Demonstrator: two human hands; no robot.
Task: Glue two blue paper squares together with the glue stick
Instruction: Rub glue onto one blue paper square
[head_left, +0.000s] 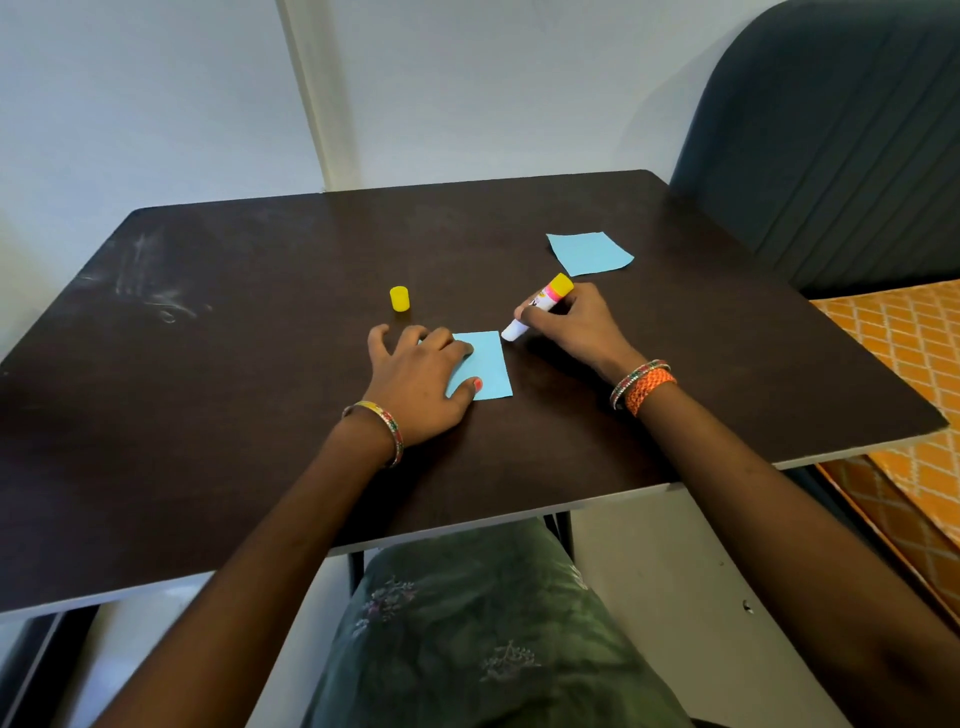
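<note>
Blue paper lies under the left hand (415, 379), whose fingers (441, 343) are spread flat, pressing the near paper square (485, 364) onto the counter (260, 364); the thumb, with a red nail, rests on the square's near edge. The right hand (576, 325) has its fingers (530, 314) curled round the glue stick (537, 306), pinching it at the middle. The stick is tilted, its yellow end up and away, its white tip down just beside the far right corner of that square; whether tip and paper touch I cannot tell. The yellow cap (399, 299) stands upright on the counter, apart from the stick, beyond the left hand. A second blue square (589, 253) lies flat farther back on the right, well apart from the first. Both wrists wear bangles. The counter is dark brown wood with pale scuffs at its far left. Behind it is a pale wall; to the right a dark padded chair back (831, 145) and an orange patterned cloth (904, 364)
</note>
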